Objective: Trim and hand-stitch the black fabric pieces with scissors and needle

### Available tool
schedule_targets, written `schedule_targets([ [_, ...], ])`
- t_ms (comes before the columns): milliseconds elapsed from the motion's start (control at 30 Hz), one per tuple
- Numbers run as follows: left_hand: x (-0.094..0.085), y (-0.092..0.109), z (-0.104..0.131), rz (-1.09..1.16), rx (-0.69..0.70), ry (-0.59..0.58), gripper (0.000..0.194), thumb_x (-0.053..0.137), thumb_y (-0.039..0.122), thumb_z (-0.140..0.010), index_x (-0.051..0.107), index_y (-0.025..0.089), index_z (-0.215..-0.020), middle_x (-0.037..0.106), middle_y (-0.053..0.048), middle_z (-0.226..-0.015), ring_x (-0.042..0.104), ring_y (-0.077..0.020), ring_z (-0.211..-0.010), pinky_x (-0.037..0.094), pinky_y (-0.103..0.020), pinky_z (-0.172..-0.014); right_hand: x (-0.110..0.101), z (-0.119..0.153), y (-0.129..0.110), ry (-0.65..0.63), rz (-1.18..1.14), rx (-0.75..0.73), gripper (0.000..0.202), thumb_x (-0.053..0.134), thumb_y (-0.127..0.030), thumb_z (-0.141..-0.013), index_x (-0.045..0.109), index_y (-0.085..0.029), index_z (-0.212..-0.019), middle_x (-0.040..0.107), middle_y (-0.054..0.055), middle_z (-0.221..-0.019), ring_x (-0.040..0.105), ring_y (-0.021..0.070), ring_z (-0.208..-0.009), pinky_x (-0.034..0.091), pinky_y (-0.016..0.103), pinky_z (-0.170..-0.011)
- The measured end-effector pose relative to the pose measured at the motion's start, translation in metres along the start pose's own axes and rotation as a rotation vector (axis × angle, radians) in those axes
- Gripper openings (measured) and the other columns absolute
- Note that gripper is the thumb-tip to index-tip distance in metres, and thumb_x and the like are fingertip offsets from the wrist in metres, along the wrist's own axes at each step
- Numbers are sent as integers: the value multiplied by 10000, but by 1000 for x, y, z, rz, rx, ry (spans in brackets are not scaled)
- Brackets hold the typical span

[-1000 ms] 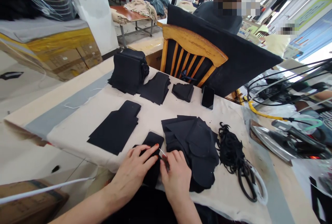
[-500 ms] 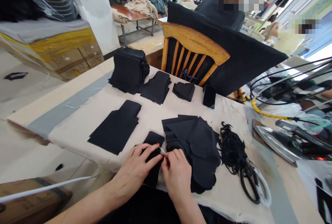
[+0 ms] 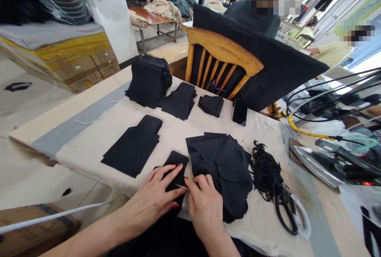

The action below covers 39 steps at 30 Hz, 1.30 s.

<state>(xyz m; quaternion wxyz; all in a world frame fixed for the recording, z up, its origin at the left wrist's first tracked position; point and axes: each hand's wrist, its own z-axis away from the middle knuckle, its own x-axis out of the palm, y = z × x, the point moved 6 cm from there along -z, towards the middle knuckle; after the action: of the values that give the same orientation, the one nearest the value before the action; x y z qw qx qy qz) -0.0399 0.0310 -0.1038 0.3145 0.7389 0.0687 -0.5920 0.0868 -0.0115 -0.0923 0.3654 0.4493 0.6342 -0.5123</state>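
My left hand lies with its fingers spread on a black fabric piece near the table's front edge. Just right of it, my right hand pinches a thin, pointed metal tool, whose tip points left over the black piece between my hands. A fanned pile of black fabric pieces sits beside my right hand. Further left lies a flat stack of black pieces with a stepped outline.
Black stacks stand at the back, with a phone to their right. Black strips, scissors and an iron are on the right. Beyond the table is a wooden chair; a person sits further back.
The thin tool's tip has swung down and left. My right hand has shifted slightly down and right, and my left thumb has moved lower, away from the right fingertips.
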Motion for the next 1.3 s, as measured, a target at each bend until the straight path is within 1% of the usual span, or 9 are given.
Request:
schedule_targets([
  [167,-4,-2,-4,-26,-80,129,278,451,108,-928,607,186,-1145,613,-104,-1300,513,-258,-1188,465,-446,-953,-1,3,2,8,-50,12,386,460,-47,-821,678,-222,-1086,602,53,-833,522,208,-794,454,269,-607],
  [267,1,0,-4,-60,-93,169,298,494,132,-919,593,206,-1190,593,-95,-1333,504,-270,-1198,451,-461,-962,-2,3,9,-22,-151,39,444,462,-14,-764,672,-226,-1092,602,52,-871,530,206,-835,459,264,-645],
  [400,5,1,2,-72,-59,206,356,506,152,-915,552,206,-1264,561,-98,-1373,476,-263,-1240,422,-451,-1004,-8,-4,20,-90,-255,111,310,480,-35,-791,698,-215,-919,620,35,-835,568,180,-820,455,249,-703],
  [567,10,-2,3,-122,-55,155,434,555,158,-891,527,289,-1304,519,-80,-1416,467,-280,-1249,408,-477,-989,-9,-40,24,-218,-52,235,270,461,-79,-872,668,-215,-979,650,28,-882,629,154,-778,429,231,-677],
  [667,15,-2,4,-154,-51,121,491,645,283,-858,504,326,-1326,470,-102,-1453,431,-316,-1278,383,-502,-992,-5,-70,20,-246,-3,200,201,468,-152,-904,661,-208,-913,643,34,-924,629,155,-740,403,244,-614],
  [767,18,-2,5,-173,-40,103,590,690,411,-807,475,344,-1351,412,-132,-1488,351,-344,-1341,353,-507,-1006,3,-89,18,-296,33,142,76,576,-208,-855,641,-191,-820,638,32,-896,617,161,-704,371,253,-559],
  [867,19,-3,6,-181,-37,88,655,670,482,-795,422,362,-1390,363,-153,-1513,300,-347,-1376,329,-499,-1018,8,-92,14,-341,53,79,56,575,-185,-848,624,-182,-820,637,30,-885,609,160,-704,366,257,-554],
  [1033,21,-4,5,-153,-37,71,726,627,554,-795,340,369,-1437,294,-179,-1544,270,-361,-1395,310,-500,-1025,13,-91,11,-345,86,43,93,519,-140,-871,602,-150,-913,617,90,-988,600,206,-865,367,265,-558],
  [1300,25,-4,4,-151,-81,8,872,831,377,-654,380,407,-1399,209,-145,-1584,237,-361,-1415,292,-514,-1045,8,-91,20,-304,-10,17,14,556,-210,-901,566,-202,-906,612,15,-933,594,142,-762,396,242,-612],
])
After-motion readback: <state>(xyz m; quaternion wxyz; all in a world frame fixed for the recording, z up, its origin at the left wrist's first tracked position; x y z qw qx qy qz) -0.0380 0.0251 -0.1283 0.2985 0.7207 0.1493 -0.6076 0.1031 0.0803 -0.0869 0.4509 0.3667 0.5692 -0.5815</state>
